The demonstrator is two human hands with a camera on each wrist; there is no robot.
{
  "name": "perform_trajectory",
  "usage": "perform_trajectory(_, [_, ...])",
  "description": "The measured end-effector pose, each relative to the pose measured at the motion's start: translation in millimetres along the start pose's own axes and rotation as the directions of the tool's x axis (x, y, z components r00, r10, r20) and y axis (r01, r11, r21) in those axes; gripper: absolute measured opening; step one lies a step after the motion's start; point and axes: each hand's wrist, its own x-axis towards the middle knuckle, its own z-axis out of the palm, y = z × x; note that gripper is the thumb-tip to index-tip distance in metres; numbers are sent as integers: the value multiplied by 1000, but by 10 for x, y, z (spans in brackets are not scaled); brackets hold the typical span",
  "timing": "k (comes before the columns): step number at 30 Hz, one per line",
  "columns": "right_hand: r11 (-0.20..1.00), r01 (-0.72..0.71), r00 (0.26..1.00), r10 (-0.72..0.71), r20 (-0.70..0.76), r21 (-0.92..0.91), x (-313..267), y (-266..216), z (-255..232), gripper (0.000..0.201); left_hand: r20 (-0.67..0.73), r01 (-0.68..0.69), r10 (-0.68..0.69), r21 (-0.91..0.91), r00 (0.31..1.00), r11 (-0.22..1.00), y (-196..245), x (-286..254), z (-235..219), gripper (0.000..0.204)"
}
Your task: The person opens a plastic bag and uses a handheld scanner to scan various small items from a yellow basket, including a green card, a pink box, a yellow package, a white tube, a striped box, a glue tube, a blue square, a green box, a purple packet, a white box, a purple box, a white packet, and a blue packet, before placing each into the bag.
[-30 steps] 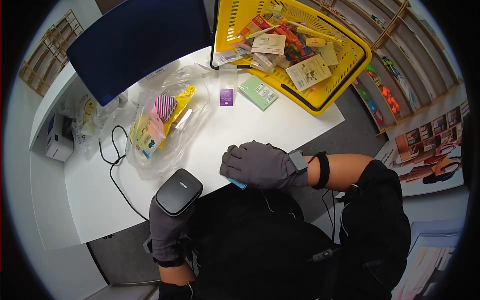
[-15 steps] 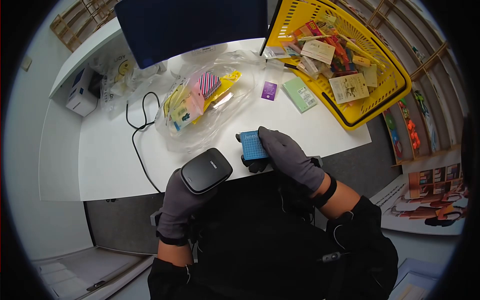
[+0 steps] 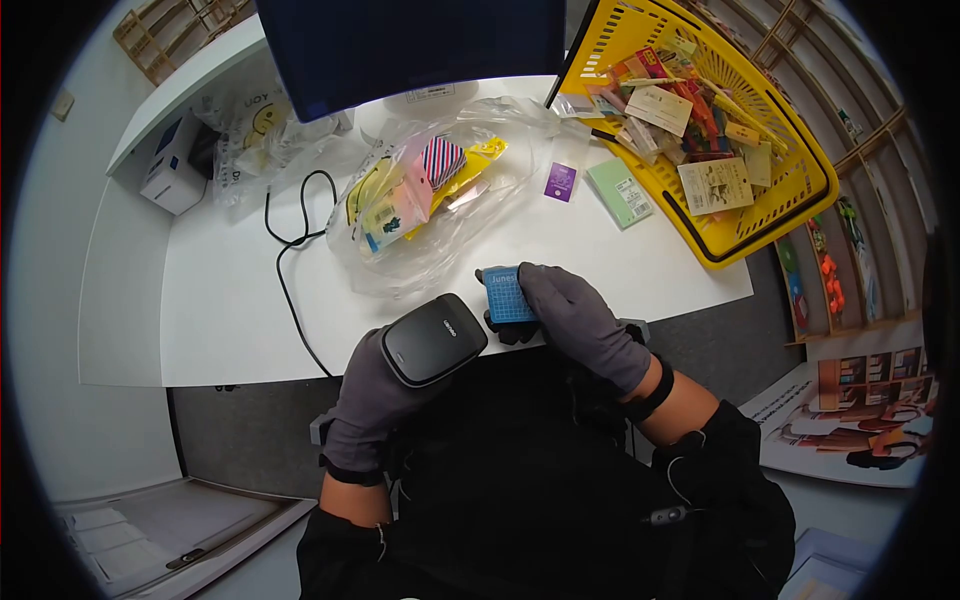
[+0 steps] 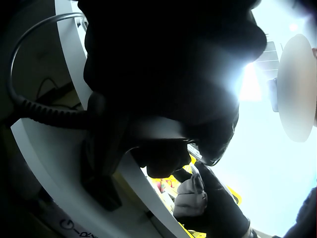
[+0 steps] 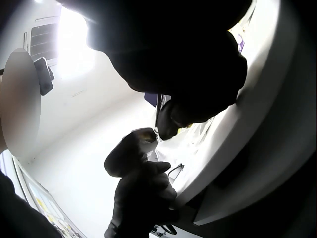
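Observation:
My gloved left hand (image 3: 370,405) grips a black handheld barcode scanner (image 3: 435,340), whose rounded top faces up in the head view. Its coiled cable (image 4: 54,116) loops out at the side in the left wrist view. A small flat blue pack (image 3: 509,298) with a white grid and lettering is held by my gloved right hand (image 3: 585,330), thumb on its near face and fingers behind it. It is tilted toward me over the desk's front edge. The scanner's head is just left of the pack, a small gap between them. In the right wrist view, the scanner (image 5: 121,156) shows as a dark shape.
On the white desk (image 3: 230,320) lie a clear plastic bag (image 3: 440,265) of packaged goods, a purple card (image 3: 560,182) and a green packet (image 3: 618,193). A yellow basket (image 3: 725,245) full of small packages stands at right. Behind is a dark monitor (image 3: 420,50); a black cable (image 3: 285,280) runs at left.
My right hand has turned over, bringing the blue pack's gridded face into view. The scanner in my left hand has come closer to it. The head view has shifted.

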Motion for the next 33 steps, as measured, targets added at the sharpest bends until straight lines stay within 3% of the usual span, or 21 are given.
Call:
perform_trajectory(5, [995, -101, 991, 101, -83, 4, 44, -158, -7, 59, 7, 8, -8, -5, 1000, 1000, 33, 6, -3, 39])
perform_trajectory(8, [930, -151, 988, 135, 71, 336, 222, -372, -189, 59, 13, 6, -6, -36, 1000, 999, -41, 2, 3, 40])
perform_trajectory(12, [858, -62, 997, 78, -10, 510, 849, -421, -348, 53, 18, 21, -21, -45, 1000, 999, -28, -14, -4, 41])
perform_trajectory(17, [775, -73, 996, 86, 9, 627, 1326, -619, -453, 46, -11, -7, 7, 11, 1000, 1000, -74, -34, 6, 42])
perform_trajectory(18, [900, 251, 965, -262, -18, 355, 1488, -455, -530, 44, -13, -11, 11, 11, 1000, 1000, -72, -35, -3, 42])
perform_trajectory(19, [822, 566, 820, -569, 63, 57, 1631, -286, -601, 43, 6, -11, 11, 21, 1000, 1000, -72, -38, -14, 41])
perform_trajectory(21, [558, 803, 595, -768, 237, -207, 1652, -260, -626, 42, 45, -12, 10, 39, 999, 999, -77, -38, -31, 41])
perform_trajectory(22, [806, 592, 801, -589, 108, 10, 1551, -371, -588, 41, 47, -14, 12, 35, 999, 999, -80, -33, -32, 41])
perform_trajectory(23, [916, 307, 944, -328, 43, 257, 1416, -504, -547, 41, 34, -12, 11, 17, 999, 1000, -80, -30, -24, 40])
perform_trajectory(24, [868, 0, 998, -29, 50, 497, 1286, -618, -527, 41, 24, -10, 10, -1, 1000, 1000, -78, -26, -12, 40])
perform_trajectory(29, [906, -72, 996, 84, -10, 416, 719, -960, -603, 40, 42, 29, -28, -25, 999, 999, 24, -15, -30, 39])
perform_trajectory(32, [1000, -25, 999, 24, -40, -16, 425, -1086, -854, 43, 48, -47, 46, 16, 998, 999, -38, 10, -23, 36])
perform_trajectory(33, [999, -31, 998, 30, -48, -18, 383, -1054, -949, 43, 45, -83, 81, 40, 996, 996, -57, 10, -16, 35])
